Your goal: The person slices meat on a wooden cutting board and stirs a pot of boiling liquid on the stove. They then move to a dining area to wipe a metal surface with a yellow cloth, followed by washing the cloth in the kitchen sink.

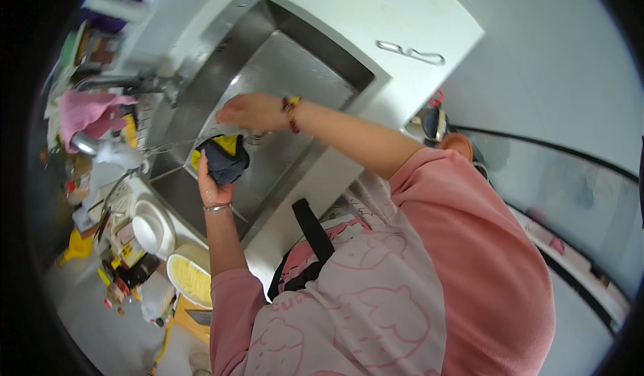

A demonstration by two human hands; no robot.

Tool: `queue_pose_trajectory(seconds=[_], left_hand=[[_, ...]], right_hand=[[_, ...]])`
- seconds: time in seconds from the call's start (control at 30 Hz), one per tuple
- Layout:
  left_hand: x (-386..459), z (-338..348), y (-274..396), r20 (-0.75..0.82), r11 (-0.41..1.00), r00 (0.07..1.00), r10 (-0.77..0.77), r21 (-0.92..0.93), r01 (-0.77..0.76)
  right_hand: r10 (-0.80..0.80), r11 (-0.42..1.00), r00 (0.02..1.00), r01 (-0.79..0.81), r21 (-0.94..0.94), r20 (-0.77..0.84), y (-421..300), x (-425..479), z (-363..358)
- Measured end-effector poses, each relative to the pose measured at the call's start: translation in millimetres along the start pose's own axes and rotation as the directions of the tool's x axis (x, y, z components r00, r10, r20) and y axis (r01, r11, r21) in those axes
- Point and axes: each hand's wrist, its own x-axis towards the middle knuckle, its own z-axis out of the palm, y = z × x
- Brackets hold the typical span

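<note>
My left hand (214, 180) holds a bunched dark grey and yellow cloth (225, 158) over the stainless steel sink (282, 69). Above the basin, just beyond the cloth, is my right hand (251, 113), a beaded bracelet at its wrist; its fingers are partly hidden, and nothing can be made out in them. Water runs from the faucet spout (115, 154) at the left towards the basin. Behind the cloth, the sink drain (255, 138) shows in part.
A pink cloth (90, 117) hangs over the faucet. Along the left counter stand white bowls (148, 230), a container of yellow shreds (188, 280), a knife (199, 316) on a wooden board (186, 325), and several bottles. A bent metal rack (410, 52) lies on the white counter.
</note>
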Motion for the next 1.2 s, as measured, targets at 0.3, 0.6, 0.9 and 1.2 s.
queue_pose_trajectory(seconds=[0.3, 0.6, 0.9, 1.2], left_hand=[[-17.4, -23.5, -50.7, 0.027, 0.986, 0.987, -0.160, 0.050, 0.159], [-28.4, -20.7, -56.8, -0.005, 0.990, 0.991, -0.131, 0.046, 0.131], [-48.9, 31.5, -33.6, 0.222, 0.994, 0.971, -0.085, -0.049, 0.098], [16.3, -19.9, 24.9, -0.116, 0.915, 0.925, 0.361, -0.146, -0.375]], right_hand=[[0.289, 0.948, 0.927, -0.312, -0.061, -0.241, 58.5, -109.4, -15.1], [0.302, 0.922, 0.926, -0.344, -0.177, -0.228, 60.0, -117.6, 8.5], [0.350, 0.910, 0.889, -0.247, 0.332, -0.297, 27.0, -40.3, 74.7], [-0.263, 0.880, 0.882, 0.385, 0.279, -0.390, 21.2, 21.3, 148.8]])
